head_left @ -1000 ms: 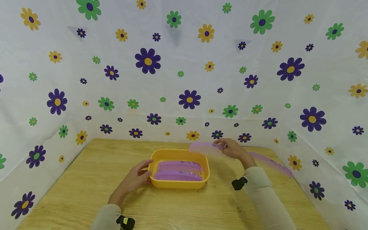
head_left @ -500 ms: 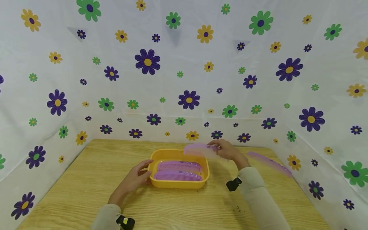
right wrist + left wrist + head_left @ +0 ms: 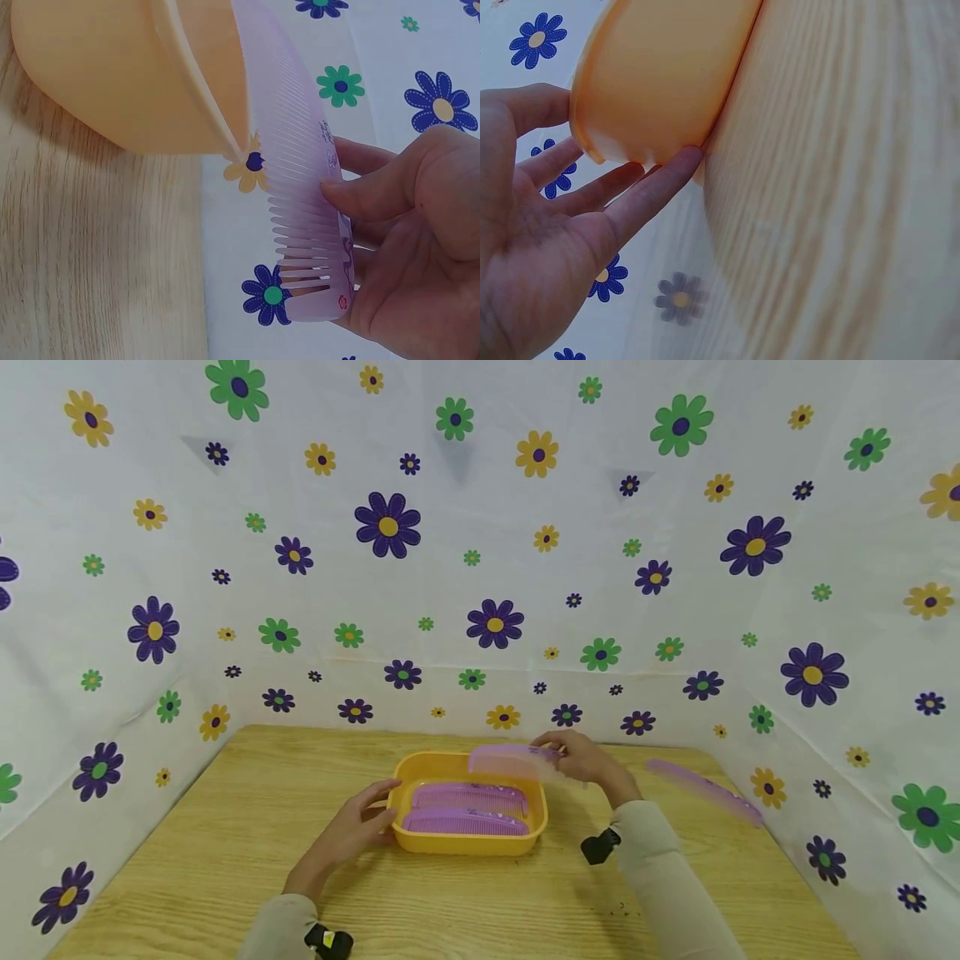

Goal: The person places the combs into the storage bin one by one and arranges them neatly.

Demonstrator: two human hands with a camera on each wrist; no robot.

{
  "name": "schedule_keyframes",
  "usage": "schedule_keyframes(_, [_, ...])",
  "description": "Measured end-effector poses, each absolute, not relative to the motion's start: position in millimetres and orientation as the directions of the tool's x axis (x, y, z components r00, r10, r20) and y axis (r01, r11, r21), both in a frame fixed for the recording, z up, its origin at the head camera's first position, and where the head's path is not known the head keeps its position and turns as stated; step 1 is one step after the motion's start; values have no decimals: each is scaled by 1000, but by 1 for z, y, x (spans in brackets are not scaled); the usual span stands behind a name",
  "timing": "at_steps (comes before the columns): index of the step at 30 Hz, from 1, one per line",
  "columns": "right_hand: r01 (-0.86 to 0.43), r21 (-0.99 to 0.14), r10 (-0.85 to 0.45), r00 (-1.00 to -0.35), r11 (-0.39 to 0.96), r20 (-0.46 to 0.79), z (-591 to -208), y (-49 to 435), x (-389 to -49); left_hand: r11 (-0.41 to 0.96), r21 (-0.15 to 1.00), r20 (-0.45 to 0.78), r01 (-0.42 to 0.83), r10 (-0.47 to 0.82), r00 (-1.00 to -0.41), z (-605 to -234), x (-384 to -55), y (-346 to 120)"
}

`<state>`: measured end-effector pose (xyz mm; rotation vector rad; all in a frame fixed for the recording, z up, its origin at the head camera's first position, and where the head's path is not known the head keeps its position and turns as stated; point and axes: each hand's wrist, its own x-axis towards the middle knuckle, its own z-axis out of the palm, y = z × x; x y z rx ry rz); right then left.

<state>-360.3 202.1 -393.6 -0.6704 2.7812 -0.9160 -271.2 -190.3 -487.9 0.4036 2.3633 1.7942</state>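
My right hand (image 3: pixel 587 762) pinches a translucent purple comb (image 3: pixel 504 762) by its spine, thumb on one side and fingers on the other. Teeth down, that comb hangs over the far right rim of a yellow plastic basin (image 3: pixel 465 843); the right wrist view shows the comb (image 3: pixel 289 105) beside the rim. Two more purple combs, a rear one (image 3: pixel 468 794) and a front one (image 3: pixel 465 821), lie side by side in the basin. At the basin's left end, my left hand (image 3: pixel 351 833) rests extended fingers (image 3: pixel 656 187) against the outer wall.
Another purple comb (image 3: pixel 705 791) lies slantwise on the wooden table (image 3: pixel 450 902) at the right. A white flowered cloth (image 3: pixel 322 593) encloses the table's back and sides. Small dark specks (image 3: pixel 621 910) dot the wood near the right forearm.
My right hand has carried its comb leftward and slightly down, further over the basin. The left hand, the basin and the other combs stay in place.
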Motion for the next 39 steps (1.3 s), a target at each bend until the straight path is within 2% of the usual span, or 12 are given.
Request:
schedule_keyframes(14, [-380,-584,-474,-881,718,-9,-395,180,-362,251,962,35,111,290,-956,-488,-272,-191])
schedule_keyframes(39, [-324,-572,-457,-884,754,-100,-397,153,-364,243,964,33,107,291,-956,-488,-271,-190])
